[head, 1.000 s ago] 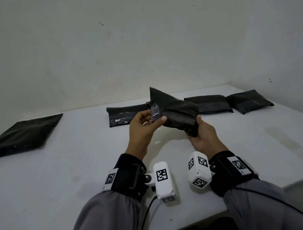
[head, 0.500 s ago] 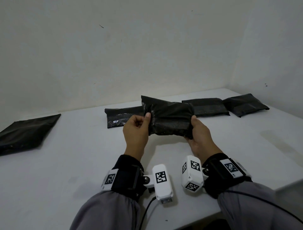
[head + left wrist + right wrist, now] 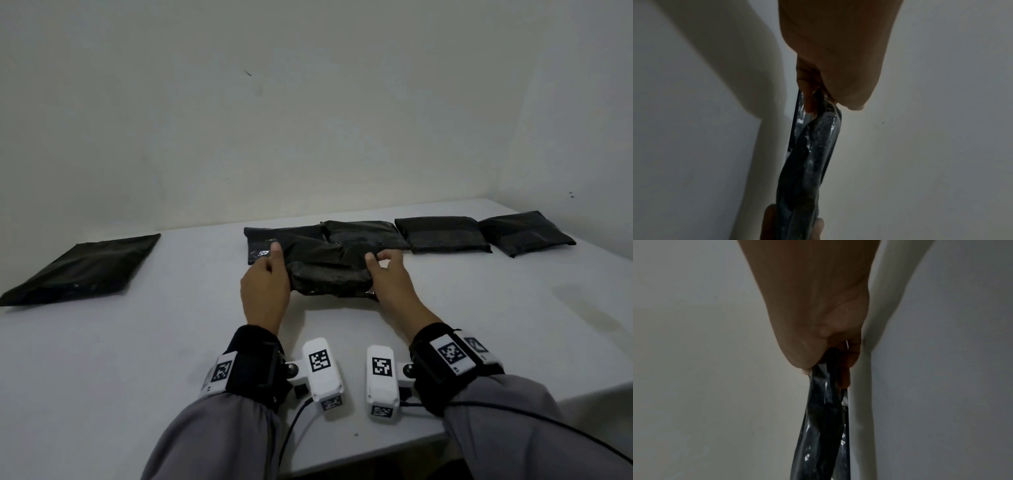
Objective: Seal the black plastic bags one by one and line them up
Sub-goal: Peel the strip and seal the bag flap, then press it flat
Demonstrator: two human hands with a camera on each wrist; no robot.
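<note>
Both my hands hold one filled black plastic bag (image 3: 329, 274) by its ends, flat and low over the white table (image 3: 171, 342), just in front of the row. My left hand (image 3: 279, 263) pinches the left end, thumb on top. My right hand (image 3: 376, 270) grips the right end. In the left wrist view the thumb and fingers (image 3: 809, 97) squeeze the bag (image 3: 809, 162) edge. The right wrist view shows the fingers (image 3: 844, 369) clamped on the crinkled bag (image 3: 824, 426). Whether the bag touches the table is hidden.
Behind the held bag, several black bags lie side by side along the wall: one at the left (image 3: 263, 240), one behind (image 3: 363, 231), then two more (image 3: 442, 234) (image 3: 524, 233). A flat loose bag (image 3: 82, 270) lies far left. The table's front edge (image 3: 428, 442) is near my wrists.
Both hands have carried the bag from a raised, tilted hold down and away to just above the table by the row, and it now lies flat between them.
</note>
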